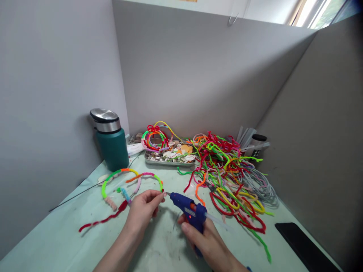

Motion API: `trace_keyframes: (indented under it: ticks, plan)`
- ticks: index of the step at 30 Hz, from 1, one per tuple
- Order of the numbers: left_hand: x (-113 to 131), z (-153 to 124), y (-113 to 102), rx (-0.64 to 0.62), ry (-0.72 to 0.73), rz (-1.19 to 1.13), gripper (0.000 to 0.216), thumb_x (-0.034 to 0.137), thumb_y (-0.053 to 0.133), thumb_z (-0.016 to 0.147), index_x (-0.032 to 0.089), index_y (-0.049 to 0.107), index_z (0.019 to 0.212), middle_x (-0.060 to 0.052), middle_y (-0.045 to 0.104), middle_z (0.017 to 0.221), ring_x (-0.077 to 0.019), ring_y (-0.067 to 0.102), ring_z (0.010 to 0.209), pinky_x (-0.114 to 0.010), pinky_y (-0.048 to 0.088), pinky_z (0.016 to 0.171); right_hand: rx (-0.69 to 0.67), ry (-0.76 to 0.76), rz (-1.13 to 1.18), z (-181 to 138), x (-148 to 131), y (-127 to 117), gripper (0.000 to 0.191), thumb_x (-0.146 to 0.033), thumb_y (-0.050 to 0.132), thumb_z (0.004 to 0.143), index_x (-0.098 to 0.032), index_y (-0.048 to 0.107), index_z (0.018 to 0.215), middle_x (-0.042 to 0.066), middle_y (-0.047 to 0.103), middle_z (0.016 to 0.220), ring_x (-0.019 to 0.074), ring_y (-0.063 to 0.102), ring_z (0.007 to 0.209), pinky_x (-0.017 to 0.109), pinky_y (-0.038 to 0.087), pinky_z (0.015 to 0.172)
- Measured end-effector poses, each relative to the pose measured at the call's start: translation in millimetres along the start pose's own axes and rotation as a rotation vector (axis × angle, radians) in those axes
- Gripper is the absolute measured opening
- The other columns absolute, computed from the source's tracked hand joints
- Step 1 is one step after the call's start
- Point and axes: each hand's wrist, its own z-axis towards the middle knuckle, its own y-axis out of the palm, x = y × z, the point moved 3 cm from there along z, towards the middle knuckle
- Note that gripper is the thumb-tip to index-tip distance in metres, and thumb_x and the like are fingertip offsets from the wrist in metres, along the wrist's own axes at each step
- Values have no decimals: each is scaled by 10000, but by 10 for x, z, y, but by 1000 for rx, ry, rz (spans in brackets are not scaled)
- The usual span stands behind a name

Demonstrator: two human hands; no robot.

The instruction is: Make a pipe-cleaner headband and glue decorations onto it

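My right hand [202, 236] is wrapped round the handle of a blue glue gun [185, 206], which has a small red light lit and a clear glue stick [217, 220] coming out of its back. The gun's nozzle points left, at the fingertips of my left hand [146, 207]. Those fingers are pinched on a multicoloured pipe cleaner [149, 175] that curves up and away in an arc. Whether the nozzle touches it is too small to tell. Several more coloured pieces lie left of my left hand, among them a curved green one [104, 184] and a long red one [103, 220].
A teal bottle [112, 151] stands at the back left, with a thin dark rod [76, 195] near it. A metal tray [170, 163] holds shells and coloured rings. Tangled pipe cleaners [224, 158] and grey cord [262, 185] fill the right. A black phone-like slab [303, 245] lies front right.
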Motion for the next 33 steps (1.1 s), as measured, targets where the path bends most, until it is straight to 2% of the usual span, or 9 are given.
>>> trace_keyframes:
  ticks: [15, 23, 27, 33]
  plan:
    - [-25, 13, -5, 2, 10, 9, 336, 446, 705, 599, 129, 643, 695, -4, 616, 592, -59, 396, 382, -198, 279, 391, -6, -37, -4, 9, 6, 5, 447, -551, 494, 831, -140, 589, 982, -43, 443, 532, 89, 400, 468, 205, 349, 463]
    - [8, 6, -2, 18, 17, 11, 356, 467, 707, 584, 134, 650, 696, -6, 623, 597, -62, 385, 386, -202, 279, 398, -54, -74, -29, 7, 11, 39, 433, -540, 467, 849, -131, 591, 925, -17, 492, 595, 94, 440, 519, 205, 358, 492]
    - [-5, 13, -11, 26, 19, 12, 371, 481, 716, 560, 138, 664, 691, -2, 623, 595, -61, 390, 380, -203, 277, 391, 3, -53, -6, 5, 30, 21, 468, -559, 467, 839, -121, 586, 951, 13, 528, 672, 107, 474, 548, 218, 377, 505]
    - [-28, 15, -17, 28, 27, 68, 373, 473, 708, 594, 131, 684, 740, 36, 521, 505, -67, 373, 394, -198, 285, 396, -5, -67, -27, 3, 22, 10, 453, -549, 465, 844, -120, 591, 917, 2, 507, 626, 109, 464, 545, 220, 368, 507]
